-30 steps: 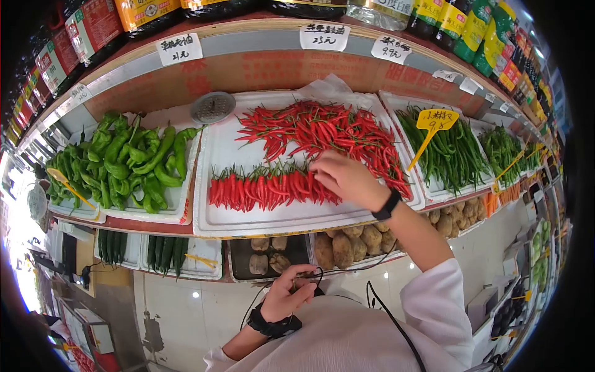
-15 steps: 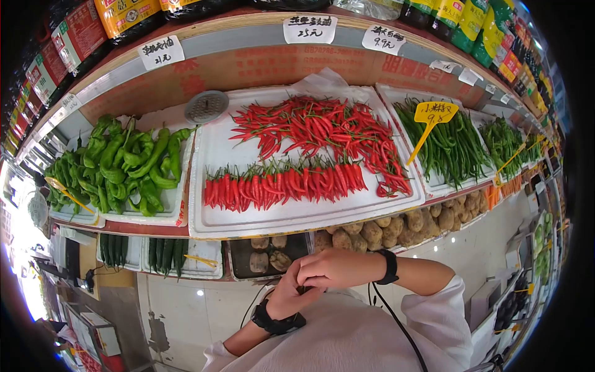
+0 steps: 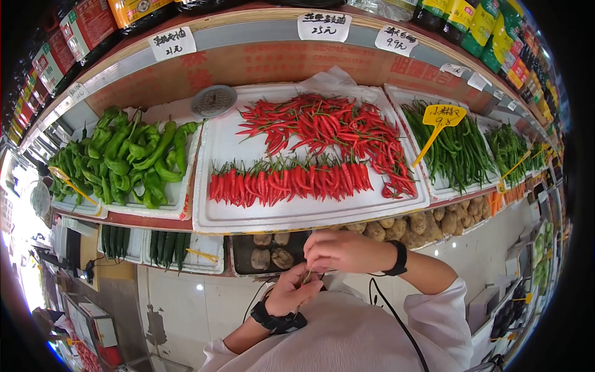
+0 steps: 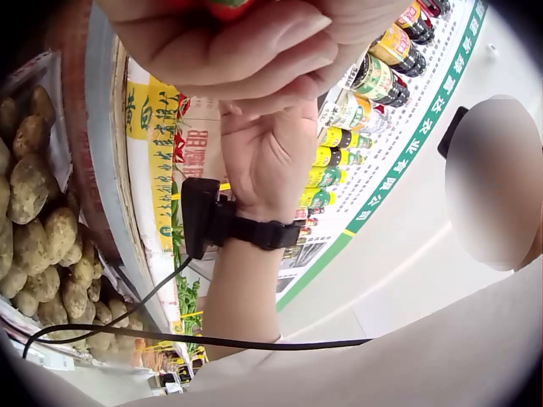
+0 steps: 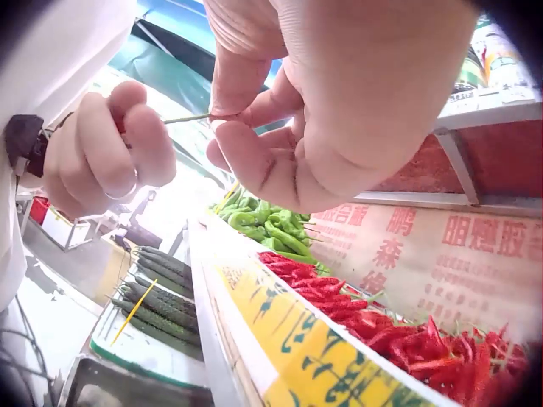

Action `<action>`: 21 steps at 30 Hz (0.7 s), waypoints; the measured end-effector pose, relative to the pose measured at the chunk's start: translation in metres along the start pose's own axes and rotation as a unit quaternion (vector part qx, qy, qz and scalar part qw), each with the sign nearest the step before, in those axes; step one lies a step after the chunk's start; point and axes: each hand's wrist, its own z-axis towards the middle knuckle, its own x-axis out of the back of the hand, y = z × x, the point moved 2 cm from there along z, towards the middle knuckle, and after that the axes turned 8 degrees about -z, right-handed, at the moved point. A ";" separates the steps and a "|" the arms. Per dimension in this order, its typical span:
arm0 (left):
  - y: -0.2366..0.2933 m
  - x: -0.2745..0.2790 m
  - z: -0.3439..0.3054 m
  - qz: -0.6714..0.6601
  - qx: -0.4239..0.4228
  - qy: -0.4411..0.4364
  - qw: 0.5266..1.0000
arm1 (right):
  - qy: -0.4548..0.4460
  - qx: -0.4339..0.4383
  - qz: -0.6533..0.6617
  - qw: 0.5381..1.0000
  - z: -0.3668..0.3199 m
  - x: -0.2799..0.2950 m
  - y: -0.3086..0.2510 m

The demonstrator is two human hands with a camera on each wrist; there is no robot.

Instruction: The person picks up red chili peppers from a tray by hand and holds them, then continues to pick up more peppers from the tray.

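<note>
In front of the body my left hand (image 3: 291, 291) holds a red chili (image 4: 227, 8), mostly covered by its curled fingers. A thin green stem (image 5: 188, 119) stretches from the left fist to my right hand (image 3: 344, 253), whose thumb and fingertips pinch its end. Both hands are close together, below the front edge of a white foam tray (image 3: 297, 217). On that tray a neat row of red chilies (image 3: 288, 185) lies side by side, stems up. Behind it is a loose heap of red chilies (image 3: 322, 121), running down the right side.
Green peppers (image 3: 139, 155) fill a tray at left; long green chilies (image 3: 449, 152) with a yellow price tag (image 3: 444, 116) are at right. Below are cucumbers (image 3: 167, 248), a dark tray (image 3: 242, 263) and potatoes (image 3: 421, 226). A bottle shelf (image 3: 248, 28) overhangs the back.
My right hand has come from the tray's chilies down to the left hand. It now pinches the stem, a little higher than half a second ago. The row and heap are uncovered.
</note>
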 end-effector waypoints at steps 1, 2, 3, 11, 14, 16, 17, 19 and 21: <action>-0.003 0.004 -0.001 0.000 -0.002 0.001 1.000 | 0.025 -0.015 0.028 0.999 0.000 0.004 0.004; -0.009 0.009 -0.001 0.000 -0.003 -0.012 1.000 | 0.023 -0.014 0.027 0.999 0.000 0.006 0.005; -0.008 0.009 -0.001 0.001 -0.005 -0.026 1.000 | 0.018 -0.052 0.076 0.996 0.000 0.008 0.006; 0.000 0.002 -0.005 -0.034 -0.030 0.014 0.999 | -0.008 -0.201 0.292 0.935 0.010 -0.005 0.008; -0.003 0.006 -0.006 -0.040 -0.023 0.007 0.999 | 0.054 -0.239 0.254 0.936 0.024 0.033 0.004; -0.006 0.009 -0.009 -0.044 -0.018 -0.002 0.999 | 0.154 -0.193 0.217 0.944 0.035 0.061 0.019; -0.006 0.010 -0.010 -0.040 -0.022 -0.006 0.999 | 0.165 -0.206 0.200 0.944 0.041 0.076 0.022; -0.005 0.012 -0.012 -0.036 -0.026 -0.011 0.999 | 0.162 -0.218 0.163 0.949 0.053 0.098 0.039; -0.004 0.013 -0.016 -0.035 -0.018 -0.015 0.999 | 0.136 -0.229 0.157 0.951 0.067 0.107 0.056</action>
